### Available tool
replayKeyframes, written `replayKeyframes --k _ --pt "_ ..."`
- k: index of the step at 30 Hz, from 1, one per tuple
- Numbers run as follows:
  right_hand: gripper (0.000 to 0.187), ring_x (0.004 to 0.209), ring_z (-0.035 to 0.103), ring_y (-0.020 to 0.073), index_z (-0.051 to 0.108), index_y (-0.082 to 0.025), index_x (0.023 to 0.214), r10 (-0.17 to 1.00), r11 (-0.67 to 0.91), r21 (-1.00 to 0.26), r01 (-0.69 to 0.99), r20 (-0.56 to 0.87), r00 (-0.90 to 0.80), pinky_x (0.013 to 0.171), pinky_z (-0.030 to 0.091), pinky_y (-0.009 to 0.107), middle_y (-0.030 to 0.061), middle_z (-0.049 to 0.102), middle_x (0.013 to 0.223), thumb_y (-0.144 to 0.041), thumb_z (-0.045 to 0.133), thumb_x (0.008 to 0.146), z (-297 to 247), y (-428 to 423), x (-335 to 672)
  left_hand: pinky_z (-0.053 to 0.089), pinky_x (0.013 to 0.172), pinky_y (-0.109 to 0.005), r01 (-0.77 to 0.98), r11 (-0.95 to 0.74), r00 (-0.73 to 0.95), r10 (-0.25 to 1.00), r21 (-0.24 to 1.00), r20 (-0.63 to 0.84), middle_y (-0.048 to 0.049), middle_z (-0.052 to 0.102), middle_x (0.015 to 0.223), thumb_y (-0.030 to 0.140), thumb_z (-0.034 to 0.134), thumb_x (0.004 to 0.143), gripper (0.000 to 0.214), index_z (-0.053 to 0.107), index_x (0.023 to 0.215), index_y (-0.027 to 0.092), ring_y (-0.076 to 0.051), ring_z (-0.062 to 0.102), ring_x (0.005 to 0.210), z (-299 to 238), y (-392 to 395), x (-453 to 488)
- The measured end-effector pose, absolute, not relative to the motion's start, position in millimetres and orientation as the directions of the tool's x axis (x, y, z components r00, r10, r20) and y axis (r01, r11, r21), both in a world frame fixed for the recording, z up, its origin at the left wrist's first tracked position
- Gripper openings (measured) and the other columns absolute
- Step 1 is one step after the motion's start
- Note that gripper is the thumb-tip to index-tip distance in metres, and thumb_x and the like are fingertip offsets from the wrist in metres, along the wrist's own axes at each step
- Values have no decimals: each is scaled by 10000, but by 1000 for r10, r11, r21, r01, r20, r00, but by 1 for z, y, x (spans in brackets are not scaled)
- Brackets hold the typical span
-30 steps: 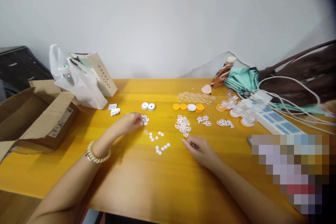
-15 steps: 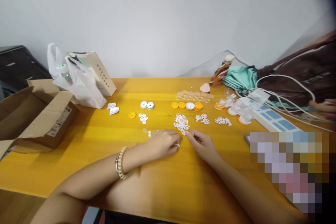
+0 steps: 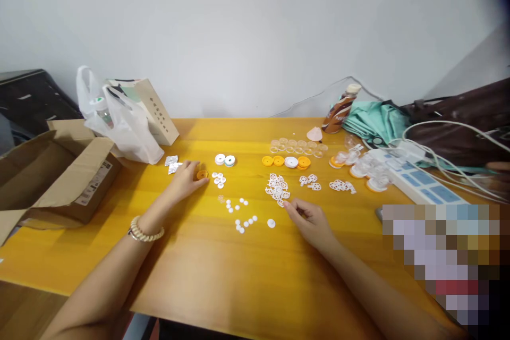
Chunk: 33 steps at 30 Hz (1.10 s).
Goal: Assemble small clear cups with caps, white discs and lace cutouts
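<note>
My left hand (image 3: 185, 180) reaches out at the left with thumb and fingers apart around a small round orange cap (image 3: 202, 175) lying on the table. Beside that cap sits a cluster of small white discs (image 3: 218, 179). My right hand (image 3: 308, 218) rests on the table with its fingers curled and thumb against forefinger; what they hold, if anything, is hidden. Its fingertips are at the near edge of a pile of white openwork plastic pieces (image 3: 278, 187). A single larger white disc (image 3: 271, 223) lies left of this hand, near several tiny white discs (image 3: 246, 224).
Behind are orange caps (image 3: 278, 161), clear round covers (image 3: 298, 147) and two white round parts (image 3: 224, 160). A cardboard box (image 3: 93, 180) and plastic bag (image 3: 135, 138) stand left. A bottle (image 3: 340, 109), power strip (image 3: 416, 178) and cables are right; a person's hand shows at the right edge.
My left hand has moved left and away from my right hand to the orange cap, leaving the larger white disc on the table and uncovering tiny discs. My right hand stays put.
</note>
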State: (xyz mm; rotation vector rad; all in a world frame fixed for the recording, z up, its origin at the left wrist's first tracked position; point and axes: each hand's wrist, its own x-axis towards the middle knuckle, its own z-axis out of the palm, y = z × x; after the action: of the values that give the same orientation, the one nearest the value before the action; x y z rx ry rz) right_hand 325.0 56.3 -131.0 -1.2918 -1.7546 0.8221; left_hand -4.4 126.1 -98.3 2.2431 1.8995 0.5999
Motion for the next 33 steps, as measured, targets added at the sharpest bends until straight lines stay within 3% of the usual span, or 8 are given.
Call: replayKeyframes --k 3,7,11,15,29,33 --pt "396 490 273 84 313 -197 540 963 265 -853 449 211 -167 458 247 217 -50 261 533 -428 437 836 -129 56 325 442 766 -312 909 -184 125 976 373 177 -63 536 888 397 547 764 321 580 970 153 -185 540 790 -104 133 -15" --pt "404 484 278 85 323 -197 537 964 260 -859 442 207 -164 455 252 217 -52 266 527 -446 438 833 -129 57 326 444 737 -290 846 -263 107 936 464 335 -66 531 946 398 526 801 321 555 1021 166 -168 540 807 -89 110 22" --pt "405 477 284 83 338 -194 531 966 254 -860 443 207 -153 446 246 218 -53 280 513 -440 448 833 -129 57 326 415 828 -313 591 -620 513 783 516 353 -66 563 1029 338 532 828 348 480 1150 215 -181 519 934 -77 68 87" --pt "389 483 289 84 353 -192 533 965 260 -867 426 217 -149 452 250 220 -51 297 518 -420 465 828 -126 56 326 405 787 -323 561 -691 695 692 455 195 -55 583 978 314 533 831 223 540 1025 206 -191 515 901 -86 51 124" --pt "394 490 290 85 342 -192 539 962 263 -857 444 196 -191 464 259 219 -50 288 529 -429 441 838 -129 57 326 361 787 -311 554 -635 660 729 538 181 -14 588 958 251 579 745 217 501 945 214 -171 525 883 -100 53 134" --pt "403 487 307 88 355 -193 536 962 263 -860 437 200 -185 465 275 218 -50 308 523 -454 443 830 -127 57 326 335 780 -313 580 -660 677 717 478 168 -9 594 907 260 566 771 167 514 924 217 -172 526 881 -100 52 138"
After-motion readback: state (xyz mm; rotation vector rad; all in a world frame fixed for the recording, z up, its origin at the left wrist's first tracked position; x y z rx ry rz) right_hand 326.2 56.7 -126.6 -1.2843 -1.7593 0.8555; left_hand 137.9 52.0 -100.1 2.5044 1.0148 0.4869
